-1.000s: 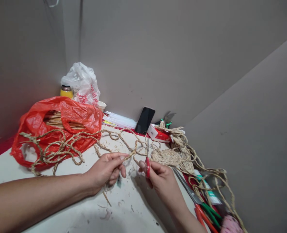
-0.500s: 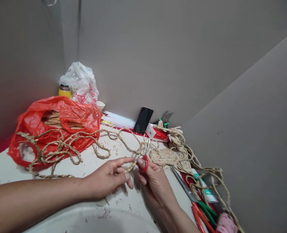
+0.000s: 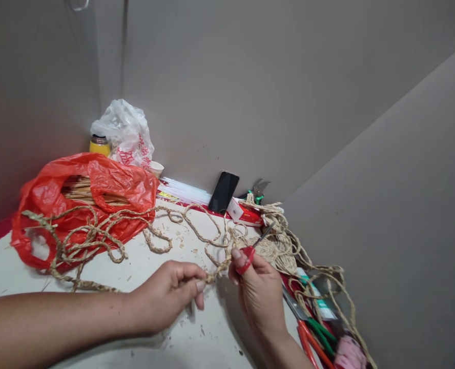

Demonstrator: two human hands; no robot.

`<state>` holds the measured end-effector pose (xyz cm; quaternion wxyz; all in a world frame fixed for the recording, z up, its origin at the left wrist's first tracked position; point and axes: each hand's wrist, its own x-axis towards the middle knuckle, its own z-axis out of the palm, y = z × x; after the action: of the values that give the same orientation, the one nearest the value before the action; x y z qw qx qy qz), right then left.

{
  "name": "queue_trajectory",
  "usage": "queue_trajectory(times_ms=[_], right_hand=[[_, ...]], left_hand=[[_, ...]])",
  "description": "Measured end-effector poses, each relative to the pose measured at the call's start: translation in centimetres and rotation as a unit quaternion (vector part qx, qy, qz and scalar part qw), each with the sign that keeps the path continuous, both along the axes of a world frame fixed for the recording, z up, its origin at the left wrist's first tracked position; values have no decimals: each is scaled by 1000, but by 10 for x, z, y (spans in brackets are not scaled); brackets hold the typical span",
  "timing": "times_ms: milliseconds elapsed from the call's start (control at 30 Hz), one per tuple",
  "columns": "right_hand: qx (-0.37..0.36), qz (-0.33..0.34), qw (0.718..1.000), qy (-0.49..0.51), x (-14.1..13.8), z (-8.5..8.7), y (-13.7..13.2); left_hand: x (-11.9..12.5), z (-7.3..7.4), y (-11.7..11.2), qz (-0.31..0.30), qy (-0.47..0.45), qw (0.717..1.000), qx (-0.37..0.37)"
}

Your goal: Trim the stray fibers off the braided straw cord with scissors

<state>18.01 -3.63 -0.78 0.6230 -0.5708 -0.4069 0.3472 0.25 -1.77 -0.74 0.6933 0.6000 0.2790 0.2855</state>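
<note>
My left hand [image 3: 173, 294] pinches the near end of a braided straw cord [image 3: 213, 277] between thumb and fingers. From there the cord runs up and right past my right hand [image 3: 256, 287]. That hand is closed around small red-handled scissors [image 3: 246, 259], with the thumb over a handle loop and the blades pointing up and right, away from the pinched end. Whether the right fingers also touch the cord is hard to see. Behind the right hand lies a coiled flat mat of cord [image 3: 268, 247], partly hidden by the scissors and fingers.
A red plastic bag [image 3: 135, 179] of straw stands left, more braided cord [image 3: 104, 230] trailing over it. At the back are a phone [image 3: 223, 191], a paper cup [image 3: 156, 168] and pruning shears [image 3: 259, 189]. Large red-handled shears [image 3: 308, 338] lie right, beside cord loops. Scraps dot the white table [image 3: 212, 338].
My right hand has moved right and slightly down with the scissors, whose blades now tilt to the right. The left hand has drawn slightly left and down, keeping its pinch on the cord.
</note>
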Motion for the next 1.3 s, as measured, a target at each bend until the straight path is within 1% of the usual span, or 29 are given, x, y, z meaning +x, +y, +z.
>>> queue_trajectory(times_ms=[67,133,167,233,300,333,367,400,433,500,533,600,633,700,833,933,1100,1300], right_hand=[[-35,31,998,-33,1,-1,3],[-70,72,994,-51,3,1,6],[-83,87,991,-57,4,2,7],[-99,105,987,-73,10,6,8],[-105,125,978,-131,16,13,6],[-103,144,963,-203,20,16,5],[-94,158,941,-283,23,19,3],[-86,167,910,-369,25,22,0],[-79,170,873,-449,26,24,-2],[-72,161,804,-568,26,26,-7],[-72,155,776,-608,26,27,-8],[-69,142,736,-658,23,26,-10],[-69,137,722,-675,22,25,-11],[-68,125,703,-697,20,23,-10],[-54,111,681,-722,19,19,-8],[-51,106,676,-728,18,17,-7],[-59,118,682,-719,15,17,-8],[-84,142,700,-695,16,19,-8]], left_hand=[[0,0,-4,-39,-3,997,-61],[1,-1,-4,-49,-17,991,-123],[2,-2,-2,-44,-25,989,-142],[4,-3,4,-13,-42,986,-161],[4,-4,12,30,-59,984,-168],[4,-5,16,51,-67,982,-170],[4,-5,19,70,-73,980,-173],[4,-5,21,84,-78,978,-174],[3,-5,23,95,-80,977,-176],[2,-5,25,102,-80,975,-180],[2,-4,25,101,-80,975,-181],[1,-4,24,99,-81,975,-183],[1,-4,24,99,-82,975,-184],[1,-3,24,98,-84,974,-186],[1,-3,23,91,-83,975,-186],[1,-3,23,87,-84,974,-190],[1,-6,24,85,-85,972,-200],[0,-10,25,84,-86,972,-204]])
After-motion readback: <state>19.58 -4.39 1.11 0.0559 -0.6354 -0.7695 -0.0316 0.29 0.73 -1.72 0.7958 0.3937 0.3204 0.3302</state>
